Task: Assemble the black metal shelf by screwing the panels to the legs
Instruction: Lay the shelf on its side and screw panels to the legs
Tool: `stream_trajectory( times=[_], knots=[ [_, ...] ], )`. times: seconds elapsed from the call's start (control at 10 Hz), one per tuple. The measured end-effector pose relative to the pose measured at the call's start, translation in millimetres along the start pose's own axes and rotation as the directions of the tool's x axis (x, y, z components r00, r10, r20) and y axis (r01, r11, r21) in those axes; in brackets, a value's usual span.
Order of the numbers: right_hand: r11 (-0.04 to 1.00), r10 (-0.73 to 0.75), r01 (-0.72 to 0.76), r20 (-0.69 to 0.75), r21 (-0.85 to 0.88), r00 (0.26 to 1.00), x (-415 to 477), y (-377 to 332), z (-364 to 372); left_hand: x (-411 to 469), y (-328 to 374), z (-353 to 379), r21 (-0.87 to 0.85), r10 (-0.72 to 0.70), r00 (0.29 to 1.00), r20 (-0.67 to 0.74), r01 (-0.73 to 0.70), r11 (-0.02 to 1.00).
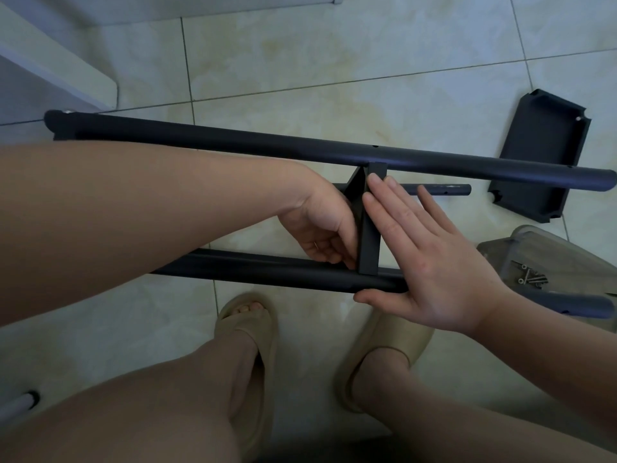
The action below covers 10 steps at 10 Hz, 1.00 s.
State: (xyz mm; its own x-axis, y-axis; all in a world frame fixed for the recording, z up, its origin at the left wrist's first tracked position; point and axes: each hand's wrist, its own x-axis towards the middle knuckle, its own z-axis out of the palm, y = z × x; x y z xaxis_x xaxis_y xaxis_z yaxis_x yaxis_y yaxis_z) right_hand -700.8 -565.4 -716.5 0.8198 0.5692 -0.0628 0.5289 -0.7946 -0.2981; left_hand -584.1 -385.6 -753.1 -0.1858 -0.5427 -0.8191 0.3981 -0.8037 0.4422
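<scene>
Two long black legs lie across the tiled floor, the far leg (300,150) and the near leg (267,270). A black panel (369,225) stands on edge between them, seen edge-on. My right hand (430,262) lies flat with straight fingers against the panel's right side, the thumb under the near leg. My left hand (320,228) is on the panel's left side with fingers curled at the joint with the near leg; what they pinch is hidden. A third leg (444,189) lies lower behind the panel.
A loose black panel (537,162) lies on the floor at the right. Beside it a clear plastic container (521,259) holds several screws (532,278). White furniture (50,71) stands at upper left. My feet in beige slippers (250,332) are below the near leg.
</scene>
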Motion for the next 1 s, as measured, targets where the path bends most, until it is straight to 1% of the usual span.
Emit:
stream_trajectory(
  times=[0.1, 0.3, 0.5, 0.8, 1.0],
  knots=[
    [1.000, -0.001, 0.001, 0.002, -0.002, 1.000, -0.2, 0.1, 0.1, -1.3, 1.5, 0.1, -0.007, 0.008, 1.000, -0.003, -0.008, 1.000],
    [1.000, -0.002, 0.002, -0.004, 0.001, 1.000, 0.0, -0.4, 0.5, -5.6, 0.2, -0.7, 0.037, -0.026, 0.999, 0.019, 0.025, 0.999],
    [1.000, -0.004, 0.004, -0.014, 0.005, 1.000, 0.2, 0.3, 1.5, -1.4, -0.9, 1.7, 0.035, -0.008, 1.000, -0.005, 0.008, 0.999],
    [1.000, 0.002, -0.002, -0.005, 0.002, 1.000, -0.1, -0.3, 1.4, -3.6, 1.2, -0.2, 0.024, 0.005, 1.000, 0.014, -0.005, 1.000],
    [1.000, 0.004, -0.004, -0.009, 0.004, 1.000, 0.1, -0.4, 0.3, -5.9, -2.6, -1.3, 0.083, 0.008, 1.000, 0.017, -0.010, 0.997]
  ],
)
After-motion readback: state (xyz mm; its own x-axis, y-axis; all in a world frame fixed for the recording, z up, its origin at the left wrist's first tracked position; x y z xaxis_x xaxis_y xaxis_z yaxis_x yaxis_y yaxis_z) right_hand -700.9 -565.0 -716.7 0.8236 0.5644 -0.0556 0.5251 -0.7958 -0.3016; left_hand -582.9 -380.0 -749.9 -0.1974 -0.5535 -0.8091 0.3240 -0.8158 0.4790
